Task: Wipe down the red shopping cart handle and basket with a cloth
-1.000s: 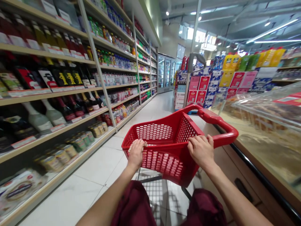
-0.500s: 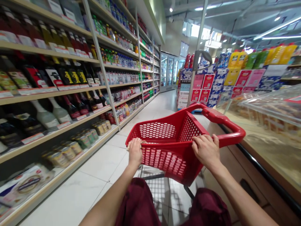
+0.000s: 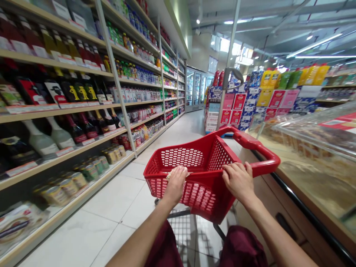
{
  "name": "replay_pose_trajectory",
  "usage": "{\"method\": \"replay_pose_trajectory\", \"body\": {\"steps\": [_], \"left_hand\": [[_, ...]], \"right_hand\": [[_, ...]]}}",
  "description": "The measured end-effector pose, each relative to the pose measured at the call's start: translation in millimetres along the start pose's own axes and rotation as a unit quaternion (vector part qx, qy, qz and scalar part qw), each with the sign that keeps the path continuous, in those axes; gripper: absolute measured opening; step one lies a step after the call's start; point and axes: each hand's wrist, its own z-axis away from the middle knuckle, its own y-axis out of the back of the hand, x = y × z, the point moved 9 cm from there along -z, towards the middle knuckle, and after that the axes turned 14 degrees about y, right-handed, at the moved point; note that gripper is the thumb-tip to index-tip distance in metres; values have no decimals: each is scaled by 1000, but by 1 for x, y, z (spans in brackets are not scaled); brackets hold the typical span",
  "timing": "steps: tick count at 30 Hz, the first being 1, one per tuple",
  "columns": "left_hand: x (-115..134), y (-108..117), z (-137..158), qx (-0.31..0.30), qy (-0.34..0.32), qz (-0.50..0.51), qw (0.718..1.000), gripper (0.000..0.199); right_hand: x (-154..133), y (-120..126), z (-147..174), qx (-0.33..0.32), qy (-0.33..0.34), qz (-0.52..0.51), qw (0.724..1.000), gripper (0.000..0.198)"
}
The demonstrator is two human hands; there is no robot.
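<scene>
A red plastic shopping cart (image 3: 178, 157) stands in front of me, its basket walls pierced with holes and its handle (image 3: 268, 163) toward the right. My left hand (image 3: 177, 178) is closed over the near rim, around the middle of that side. Under its fingers a pale, crumpled cloth (image 3: 170, 174) shows at the edges, pressed against the rim. Farther right, my right hand (image 3: 238, 178) grips the same rim close to the handle end, fingers bent over the top. Inside the basket I see no goods.
Shelves (image 3: 63, 111) of bottles and cans line the left side. On the right runs a counter (image 3: 311, 167) with clear covers over food. Stacked drink cartons (image 3: 233, 107) and a metal post (image 3: 225, 89) stand ahead. Glass-door fridges (image 3: 194, 87) are at the far end.
My left hand has slid right along the near rim with the cloth, from the front corner toward the middle. My right hand keeps its hold. The view has shifted slightly.
</scene>
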Motion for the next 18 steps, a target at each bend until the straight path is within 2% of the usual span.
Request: {"method": "replay_pose_trajectory", "body": {"steps": [2, 6, 9, 12, 18], "left_hand": [[4, 7, -5, 3, 29, 46, 999, 48], [-37, 58, -17, 41, 162, 123, 978, 41], [-49, 79, -28, -31, 156, 89, 983, 32], [-40, 70, -31, -74, 116, 12, 990, 31], [6, 15, -8, -19, 30, -15, 999, 35]], "right_hand": [[1, 1, 0, 0, 4, -3, 1000, 20], [4, 3, 1, 5, 2, -3, 1000, 20], [4, 4, 1, 5, -2, -7, 1000, 20], [2, 5, 1, 12, -4, -8, 1000, 19], [4, 4, 1, 2, -9, -12, 1000, 20]]}}
